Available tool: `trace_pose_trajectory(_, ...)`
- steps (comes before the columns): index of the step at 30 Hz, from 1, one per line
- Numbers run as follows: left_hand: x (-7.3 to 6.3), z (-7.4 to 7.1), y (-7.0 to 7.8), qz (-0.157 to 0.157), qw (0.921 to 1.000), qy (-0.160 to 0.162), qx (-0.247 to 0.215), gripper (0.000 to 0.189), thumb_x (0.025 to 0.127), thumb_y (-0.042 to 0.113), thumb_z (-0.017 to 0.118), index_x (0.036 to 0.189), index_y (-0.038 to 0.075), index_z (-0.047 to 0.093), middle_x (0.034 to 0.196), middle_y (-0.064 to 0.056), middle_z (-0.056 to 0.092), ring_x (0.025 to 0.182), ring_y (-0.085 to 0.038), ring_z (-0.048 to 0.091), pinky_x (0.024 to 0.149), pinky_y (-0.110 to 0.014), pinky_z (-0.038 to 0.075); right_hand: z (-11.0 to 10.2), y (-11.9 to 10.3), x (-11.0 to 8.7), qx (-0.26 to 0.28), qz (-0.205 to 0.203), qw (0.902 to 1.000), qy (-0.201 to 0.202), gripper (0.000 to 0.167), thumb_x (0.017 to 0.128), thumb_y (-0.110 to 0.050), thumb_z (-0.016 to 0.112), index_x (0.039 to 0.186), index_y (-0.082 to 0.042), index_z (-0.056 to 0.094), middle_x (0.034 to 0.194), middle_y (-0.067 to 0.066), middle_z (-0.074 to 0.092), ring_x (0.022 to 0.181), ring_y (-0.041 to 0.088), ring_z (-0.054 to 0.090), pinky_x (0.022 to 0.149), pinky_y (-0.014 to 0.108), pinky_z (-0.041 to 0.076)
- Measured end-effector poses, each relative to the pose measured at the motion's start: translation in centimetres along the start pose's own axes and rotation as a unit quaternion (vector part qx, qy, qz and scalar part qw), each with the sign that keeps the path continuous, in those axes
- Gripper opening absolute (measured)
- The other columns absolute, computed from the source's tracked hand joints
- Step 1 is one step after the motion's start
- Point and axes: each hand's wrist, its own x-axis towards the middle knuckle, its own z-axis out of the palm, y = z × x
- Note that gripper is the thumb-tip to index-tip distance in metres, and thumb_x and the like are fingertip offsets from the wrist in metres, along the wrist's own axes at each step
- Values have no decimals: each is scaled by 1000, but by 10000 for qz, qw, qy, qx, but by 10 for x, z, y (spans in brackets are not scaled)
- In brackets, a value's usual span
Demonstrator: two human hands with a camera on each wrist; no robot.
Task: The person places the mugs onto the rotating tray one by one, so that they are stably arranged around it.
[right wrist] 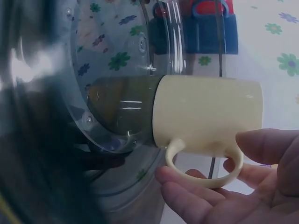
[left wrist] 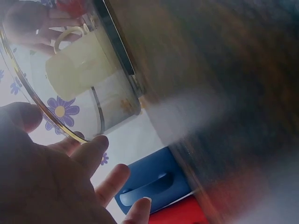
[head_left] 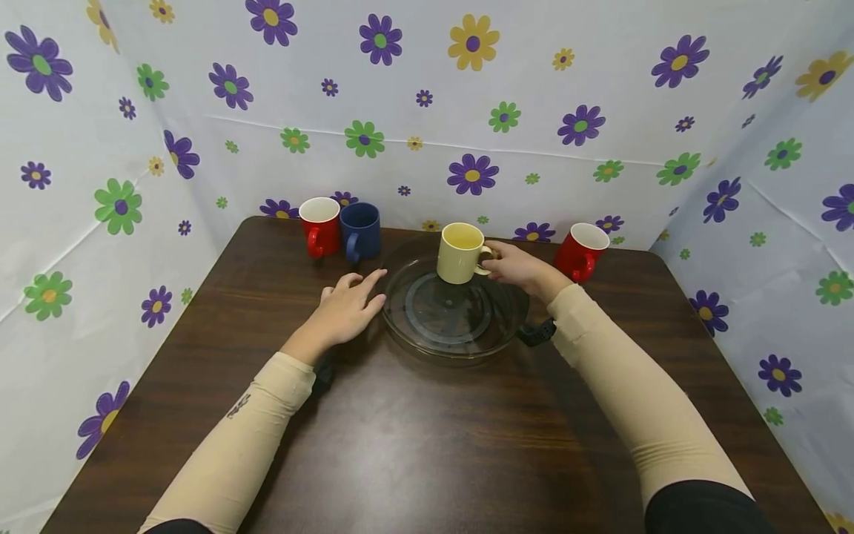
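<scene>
A pale yellow mug (head_left: pixel 457 256) stands upright at the back part of a round clear tray (head_left: pixel 447 345) with a raised rim. My right hand (head_left: pixel 517 265) pinches the mug's handle between thumb and fingers from the right. In the right wrist view the mug's base (right wrist: pixel 156 112) meets its own reflection in the tray surface. My left hand (head_left: pixel 343 308) is at the tray's left edge, its fingers spread and loosely bent. Seen from the left wrist, its fingertips (left wrist: pixel 96 144) are right at the clear rim (left wrist: pixel 51 116).
A red mug (head_left: pixel 320 226) with white inside and a blue mug (head_left: pixel 360 231) stand side by side at the back left of the brown table (head_left: pixel 414 445). Another red mug (head_left: pixel 580 252) stands behind my right wrist. Flower-printed cloth (head_left: pixel 427 67) surrounds the table's back and sides.
</scene>
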Motion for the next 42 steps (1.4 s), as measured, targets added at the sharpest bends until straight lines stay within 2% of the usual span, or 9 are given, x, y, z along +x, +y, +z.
trace_pose_trajectory(5,0,-1,3,42,10000,-2,-63,58,107,43,40,161,24,27,132,-15,66,145,-37,29,105,-67,26,0,-2,0,-62,-29,10000,4,60,109,-14,43,163,-14,18,147,25,38,136,45,42,116,59,32)
trace_pose_trajectory(8,0,0,2,46,9999,-9,-144,58,108,42,40,161,24,26,136,-16,63,143,-37,31,104,-68,27,1,-4,0,-94,-69,9999,-25,60,109,-16,44,163,-15,17,149,24,37,138,45,42,115,60,32)
trace_pose_trajectory(13,1,1,0,83,9997,-61,-222,59,108,42,39,162,24,25,141,-17,59,141,-37,32,105,-67,28,1,-3,-1,-51,-63,10000,-32,63,109,-18,45,163,-11,12,154,24,34,139,46,40,116,60,31)
trace_pose_trajectory(19,0,-2,1,106,9996,-110,-235,59,108,43,38,162,23,24,144,-19,56,143,-39,30,106,-67,27,-3,-1,-10,175,61,9998,89,67,109,-20,45,162,-5,8,163,25,24,143,43,39,118,54,29)
trace_pose_trajectory(25,-2,-4,2,82,9996,-123,-257,59,109,43,38,162,23,23,147,-19,53,144,-40,28,105,-68,26,-11,-2,-20,282,-62,9993,215,57,110,-20,42,159,0,20,159,25,32,143,41,40,119,52,29)
trace_pose_trajectory(30,-3,-2,-1,37,9995,-184,-252,59,109,44,36,163,24,21,151,-18,50,145,-40,27,103,-68,25,-23,2,-30,503,-98,9964,681,51,111,-21,41,156,0,29,159,23,35,137,39,48,116,48,36)
trace_pose_trajectory(36,-4,-2,-1,70,9991,-237,-336,60,109,44,36,163,24,19,152,-19,47,143,-41,30,104,-68,26,-44,22,-39,1596,260,9793,1214,52,111,-19,37,158,1,26,154,25,40,125,33,59,111,43,43)
trace_pose_trajectory(42,-5,0,-1,54,9989,-274,-381,61,109,47,35,163,24,19,153,-19,45,145,-41,27,106,-68,25,-58,51,-46,2422,904,9503,1737,55,111,-21,37,159,1,22,147,21,45,110,21,66,106,33,48)
